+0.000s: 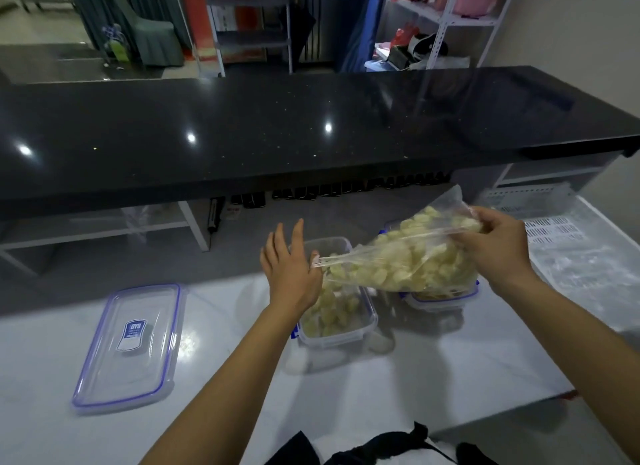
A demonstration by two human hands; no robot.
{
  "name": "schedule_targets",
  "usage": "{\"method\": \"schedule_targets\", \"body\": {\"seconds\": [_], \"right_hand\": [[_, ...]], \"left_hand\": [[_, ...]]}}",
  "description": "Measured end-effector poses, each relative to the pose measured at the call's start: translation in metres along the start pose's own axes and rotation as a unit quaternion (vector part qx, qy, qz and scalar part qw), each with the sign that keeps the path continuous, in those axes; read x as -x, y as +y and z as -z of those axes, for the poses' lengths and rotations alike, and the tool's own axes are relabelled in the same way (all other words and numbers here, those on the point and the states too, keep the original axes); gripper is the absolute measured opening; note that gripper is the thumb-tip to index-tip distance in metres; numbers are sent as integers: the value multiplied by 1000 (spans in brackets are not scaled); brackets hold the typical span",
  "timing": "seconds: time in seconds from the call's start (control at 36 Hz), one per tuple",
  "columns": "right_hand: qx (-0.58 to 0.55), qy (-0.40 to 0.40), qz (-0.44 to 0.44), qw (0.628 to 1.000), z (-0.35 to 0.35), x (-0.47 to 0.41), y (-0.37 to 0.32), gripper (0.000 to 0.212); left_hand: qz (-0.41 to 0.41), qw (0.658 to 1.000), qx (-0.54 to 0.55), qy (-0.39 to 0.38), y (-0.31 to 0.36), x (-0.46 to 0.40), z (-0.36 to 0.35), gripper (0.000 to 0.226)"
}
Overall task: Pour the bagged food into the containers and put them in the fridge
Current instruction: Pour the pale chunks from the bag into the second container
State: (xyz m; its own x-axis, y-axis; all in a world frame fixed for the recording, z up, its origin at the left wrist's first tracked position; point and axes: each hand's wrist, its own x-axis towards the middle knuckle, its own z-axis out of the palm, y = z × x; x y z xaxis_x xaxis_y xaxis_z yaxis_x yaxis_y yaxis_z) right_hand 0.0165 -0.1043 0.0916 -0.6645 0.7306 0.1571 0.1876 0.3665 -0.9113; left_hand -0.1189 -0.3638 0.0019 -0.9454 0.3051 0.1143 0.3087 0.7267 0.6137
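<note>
Clear zip bag (pixel 398 256) of pale yellow food pieces is held tilted over the white table (pixel 415 378), mouth end low and to the left, closed end raised to the right. The mouth sits over the near open container (pixel 336 312), which already holds a layer of the same pieces at its near end; its far end looks less full. Right hand (pixel 498 246) grips the raised end of the bag, fingers curled into the plastic. Left hand (pixel 291 267) is at the bag's mouth with fingers straight and spread upward; the palm side is hidden, so whether the thumb pinches the zip edge cannot be told, but it reads as flat and unclenched. A second container (pixel 443 296) sits just beside the first, on its right, mostly covered by the bag; contents unclear. A loose lid (pixel 131 343) with blue seal lies flat on the table well to the left, apart from both tubs. Black counter (pixel 277 135) runs across behind. Judgement: pouring step is under way, first container partly filled, bag still well stocked. Next move likely calls for raising the right hand further to slide pieces toward the mouth while the left steadies the opening over the tub; then fitting the lid. Fridge step not yet begun; no fridge identifiable in view.
</note>
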Motion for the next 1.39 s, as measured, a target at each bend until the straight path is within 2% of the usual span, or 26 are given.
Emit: {"method": "schedule_targets", "body": {"seconds": [0.11, 0.25, 0.36, 0.47, 0.58, 0.64, 0.72, 0.81, 0.92, 1.03, 1.14, 1.22, 1.31, 1.39], "right_hand": [[14, -22, 11, 1000, -3, 2, 1, 39], [14, -10, 15, 1000, 3, -11, -4, 36], [41, -72, 18, 996, -4, -11, -3, 36], [34, -85, -13, 996, 0, -29, -7, 29], [96, -154, -14, 983, -6, -26, 11, 19], [111, -169, -37, 979, -7, -20, 24, 32], [80, -198, -93, 972, 0, -11, 38, 67], [63, -231, -123, 963, 8, -2, 50, 80], [64, -235, -128, 961, 8, 3, 57, 72], [73, -249, -143, 955, 0, 1, 49, 54], [116, -266, -148, 946, -13, 1, 36, 54], [137, -266, -143, 943, -21, -3, 34, 43], [128, -249, -159, 947, -24, -8, 32, 38], [92, -208, -158, 961, -23, -13, 27, 23]], "left_hand": [[9, 1000, 8, 3, 4, 1, 2, 62], [-3, 1000, 8, 14, 6, 4, 3, 63], [6, 1000, 13, 8, 8, 5, 4, 72], [18, 1000, -13, -7, 2, 9, 2, 63], [20, 999, -17, -24, 4, 17, -3, 78], [25, 999, -22, -23, 2, 19, -5, 78], [22, 999, -23, -22, 0, 20, -7, 81], [25, 999, -19, -25, -2, 20, -6, 82], [27, 999, -13, -25, -2, 19, -5, 83], [27, 999, -11, -24, -2, 18, -5, 83], [27, 999, -2, -25, -1, 19, -6, 84], [27, 999, 3, -23, -1, 19, -7, 81], [31, 999, 13, -22, -2, 19, -6, 79], [37, 999, 18, -19, -5, 19, -4, 79]]}}
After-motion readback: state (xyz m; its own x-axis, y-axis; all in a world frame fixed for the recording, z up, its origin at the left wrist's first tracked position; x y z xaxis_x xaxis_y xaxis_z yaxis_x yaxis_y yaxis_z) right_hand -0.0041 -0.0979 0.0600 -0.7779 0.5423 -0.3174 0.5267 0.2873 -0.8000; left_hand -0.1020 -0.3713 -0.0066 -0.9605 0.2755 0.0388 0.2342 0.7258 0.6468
